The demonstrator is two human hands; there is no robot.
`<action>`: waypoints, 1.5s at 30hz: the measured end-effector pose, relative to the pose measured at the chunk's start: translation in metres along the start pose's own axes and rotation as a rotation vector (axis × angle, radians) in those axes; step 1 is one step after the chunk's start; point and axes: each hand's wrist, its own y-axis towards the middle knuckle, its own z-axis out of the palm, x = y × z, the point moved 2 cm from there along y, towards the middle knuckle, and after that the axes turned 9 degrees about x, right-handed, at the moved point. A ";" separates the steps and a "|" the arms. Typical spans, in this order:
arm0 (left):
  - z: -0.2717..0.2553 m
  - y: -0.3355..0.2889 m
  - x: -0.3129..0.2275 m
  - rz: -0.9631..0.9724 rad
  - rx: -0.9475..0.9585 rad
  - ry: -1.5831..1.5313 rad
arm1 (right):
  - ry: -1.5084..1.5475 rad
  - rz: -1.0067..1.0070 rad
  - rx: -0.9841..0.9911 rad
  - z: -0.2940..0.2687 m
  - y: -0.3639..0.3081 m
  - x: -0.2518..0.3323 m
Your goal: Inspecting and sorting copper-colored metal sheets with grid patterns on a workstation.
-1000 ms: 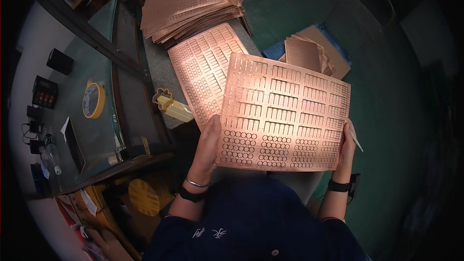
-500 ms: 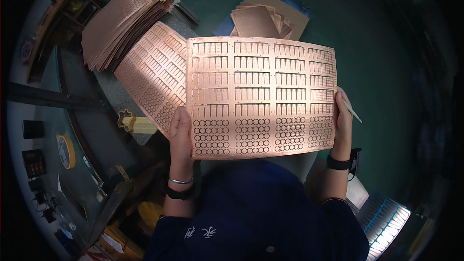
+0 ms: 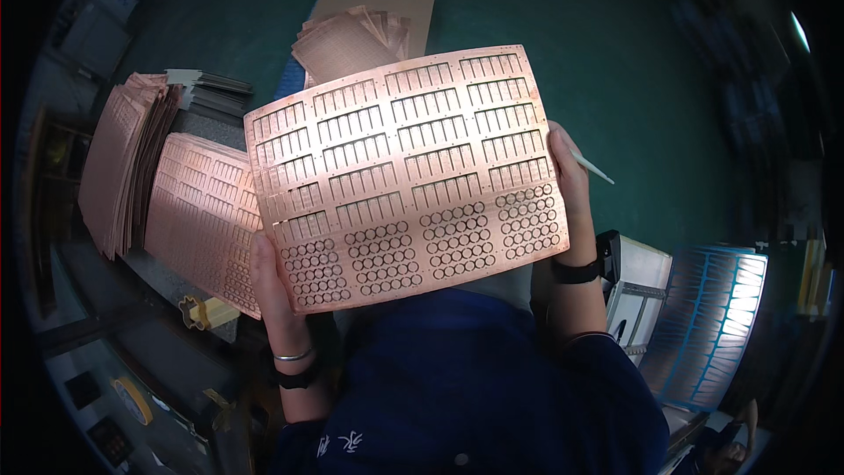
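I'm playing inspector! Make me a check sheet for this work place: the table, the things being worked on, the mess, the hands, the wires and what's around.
Surface: speckled grey top, partly covered.
Work things: copper-coloured panel held up, tilted, with slots and rings; second panel lying at left, beside a stack of panels.
Clutter: yellow piece near the second panel; yellow ring at lower left.
Left hand: grips the held panel's left edge.
Right hand: grips its right edge; pale stick poking out.
Cables: nothing seen for certain; edges are dark.
Surroundings: green floor; smaller sheets piled on cardboard; blue-lined shiny panel at right.
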 end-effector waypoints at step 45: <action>-0.009 0.006 -0.006 0.121 -0.004 0.206 | -0.243 -0.286 0.041 -0.001 -0.003 0.010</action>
